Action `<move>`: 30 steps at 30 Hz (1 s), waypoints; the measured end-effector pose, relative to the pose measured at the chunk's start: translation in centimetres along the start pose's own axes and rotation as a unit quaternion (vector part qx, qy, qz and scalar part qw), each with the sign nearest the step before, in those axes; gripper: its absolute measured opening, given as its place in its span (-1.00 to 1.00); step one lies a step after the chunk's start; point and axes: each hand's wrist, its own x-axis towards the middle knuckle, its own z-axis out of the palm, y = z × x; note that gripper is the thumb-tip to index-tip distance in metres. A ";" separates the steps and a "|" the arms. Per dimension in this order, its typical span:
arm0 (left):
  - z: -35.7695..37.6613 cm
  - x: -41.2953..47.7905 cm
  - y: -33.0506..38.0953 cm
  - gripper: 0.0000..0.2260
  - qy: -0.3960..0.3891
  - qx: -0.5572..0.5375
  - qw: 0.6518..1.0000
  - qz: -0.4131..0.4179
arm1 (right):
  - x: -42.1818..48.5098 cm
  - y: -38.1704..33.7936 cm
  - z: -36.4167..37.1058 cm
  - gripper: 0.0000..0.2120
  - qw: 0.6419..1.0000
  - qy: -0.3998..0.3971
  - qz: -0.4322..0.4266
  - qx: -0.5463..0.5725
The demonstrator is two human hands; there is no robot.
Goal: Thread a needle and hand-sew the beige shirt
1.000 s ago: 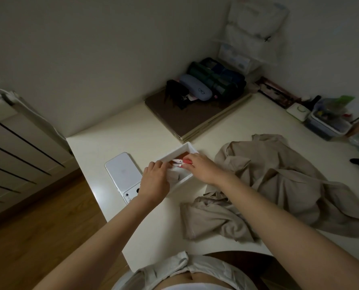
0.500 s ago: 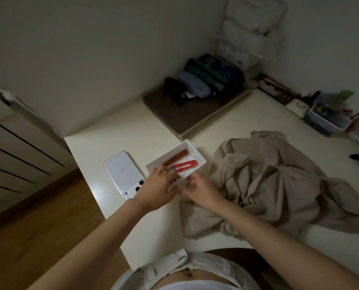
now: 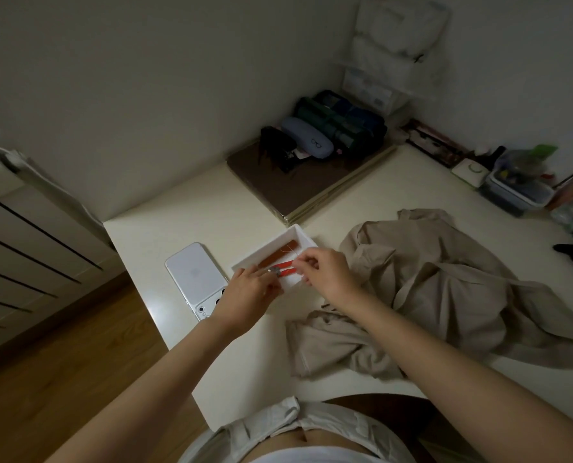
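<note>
Your hands are a little apart over the white tray (image 3: 304, 234) on the worktop (image 3: 261, 362); your left hand (image 3: 248, 290) pinches a small metal piece (image 3: 273, 270); your right hand (image 3: 325, 272) pinches a fine pale thread (image 3: 290, 252); red snips (image 3: 286, 266) lie in the tray; the beige shirt (image 3: 428, 295) lies crumpled just to its right; a glasses case (image 3: 306, 137) sits far back.

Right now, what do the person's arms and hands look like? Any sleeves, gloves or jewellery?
The left arm and right arm are bare, with no sleeve in view. The left hand and right hand wear no gloves; no ring, watch or bracelet shows.
</note>
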 end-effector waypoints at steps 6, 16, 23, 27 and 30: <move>-0.2 0.4 0.0 -0.85 0.063 -0.020 0.997 -0.046 | 2.0 -1.7 -0.6 -0.87 0.993 0.042 -0.107 -0.032; 0.1 -0.2 0.9 -0.78 -0.009 0.102 0.995 -0.006 | 0.2 3.4 -2.0 -0.54 0.915 -0.138 -0.110 -0.364; 0.2 0.2 1.5 -0.75 -0.025 0.137 0.989 -0.044 | -0.3 4.0 -3.0 -0.67 0.930 -0.096 -0.125 -0.332; 0.2 0.9 2.3 -0.74 -0.038 0.165 0.984 -0.055 | -0.5 4.0 -3.8 -0.65 0.915 -0.119 -0.121 -0.367; 0.1 1.7 2.8 -0.74 -0.060 0.175 0.980 -0.074 | -0.7 3.4 -5.0 -0.59 0.906 -0.156 -0.114 -0.376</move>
